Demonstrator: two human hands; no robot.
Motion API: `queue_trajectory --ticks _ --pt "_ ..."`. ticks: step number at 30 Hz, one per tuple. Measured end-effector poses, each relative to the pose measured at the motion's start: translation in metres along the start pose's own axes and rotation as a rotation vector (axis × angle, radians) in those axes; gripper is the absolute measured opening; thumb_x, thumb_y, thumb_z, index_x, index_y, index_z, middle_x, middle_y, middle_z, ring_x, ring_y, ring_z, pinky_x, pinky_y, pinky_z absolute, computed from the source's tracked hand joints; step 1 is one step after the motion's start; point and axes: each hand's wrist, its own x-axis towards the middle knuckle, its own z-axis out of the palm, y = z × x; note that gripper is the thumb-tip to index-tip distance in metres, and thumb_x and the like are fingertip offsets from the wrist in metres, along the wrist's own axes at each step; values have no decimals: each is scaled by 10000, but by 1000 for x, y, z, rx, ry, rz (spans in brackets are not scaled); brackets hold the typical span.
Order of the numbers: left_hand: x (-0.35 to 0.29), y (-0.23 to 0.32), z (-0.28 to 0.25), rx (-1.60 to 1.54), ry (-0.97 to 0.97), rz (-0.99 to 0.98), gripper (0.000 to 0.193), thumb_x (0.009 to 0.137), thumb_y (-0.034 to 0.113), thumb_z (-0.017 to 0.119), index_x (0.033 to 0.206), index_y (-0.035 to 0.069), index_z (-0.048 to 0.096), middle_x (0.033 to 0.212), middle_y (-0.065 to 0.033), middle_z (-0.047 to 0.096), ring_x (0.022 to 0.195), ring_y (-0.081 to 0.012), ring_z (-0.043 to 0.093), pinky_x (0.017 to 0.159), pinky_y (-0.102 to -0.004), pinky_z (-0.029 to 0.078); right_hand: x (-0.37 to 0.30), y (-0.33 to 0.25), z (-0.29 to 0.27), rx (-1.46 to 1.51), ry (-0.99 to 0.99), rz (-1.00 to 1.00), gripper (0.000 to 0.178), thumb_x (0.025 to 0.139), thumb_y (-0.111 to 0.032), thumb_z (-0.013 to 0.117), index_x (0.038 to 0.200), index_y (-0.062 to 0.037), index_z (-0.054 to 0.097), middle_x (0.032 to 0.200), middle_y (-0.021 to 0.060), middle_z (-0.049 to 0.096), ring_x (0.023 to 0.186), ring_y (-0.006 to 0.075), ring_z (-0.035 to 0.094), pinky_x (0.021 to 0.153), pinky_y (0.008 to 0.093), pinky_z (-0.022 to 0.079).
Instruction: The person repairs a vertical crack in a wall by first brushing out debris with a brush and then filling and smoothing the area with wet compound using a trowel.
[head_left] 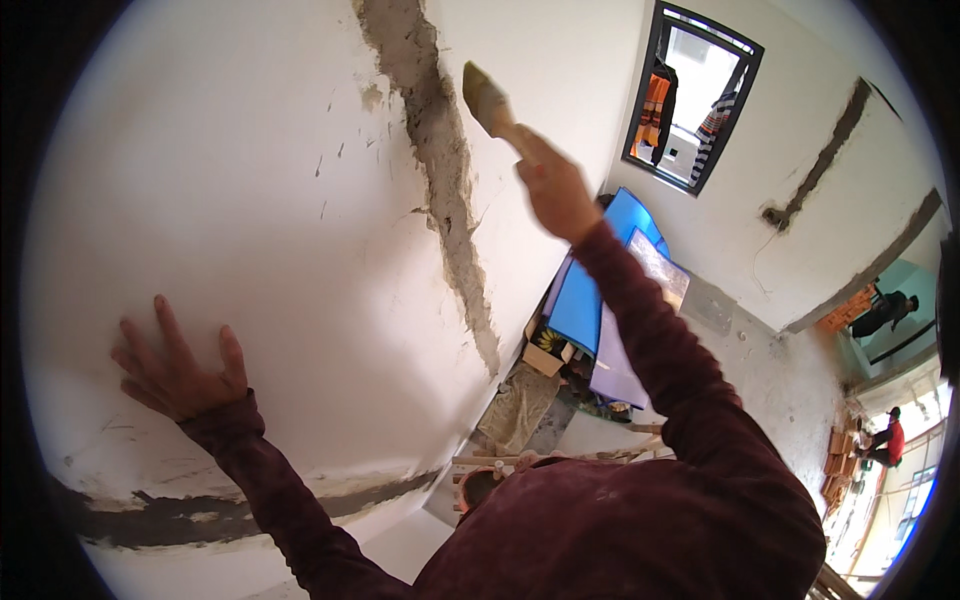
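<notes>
We press our left hand flat, fingers spread, on the white plastered wall. Our right hand grips a wooden-handled flat paintbrush, its bristles just beside the rough grey vertical chase cut in that wall.

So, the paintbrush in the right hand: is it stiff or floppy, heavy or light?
The paintbrush looks light: the right hand holds it raised alone. Its handle probably stays stiff, but the bristles likely bend against the wall groove. It is flat, so probably not apt to roll.
</notes>
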Motion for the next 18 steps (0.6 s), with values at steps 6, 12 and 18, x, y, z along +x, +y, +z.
queue_trajectory --ticks 6,12,18 --pt "-5 -2 -9 39 -89 -11 655 857 522 561 1441 265 415 1547 -109 262 1422 -384 238 1093 -650 207 -98 -20 109 31 -445 338 731 810 5 456 1487 -129 212 985 275 635 877 437 616 800 508 495" --pt "3 -9 -12 67 -51 -6 653 866 525 537 1449 262 404 1549 -109 265 1427 -387 226 1101 -649 189 -79 -30 35 153 -285 333 552 878 -39 467 1423 -89 396 1047 241 635 928 367 658 823 399 521" --pt "2 13 -8 -11 -86 -38 639 876 526 522 1442 248 419 1543 -112 279 1427 -373 232 1106 -636 188 8 -33 62 36 -77 191 464 905 -164 497 1346 -47 412 750 259 631 715 461 613 678 537 490"
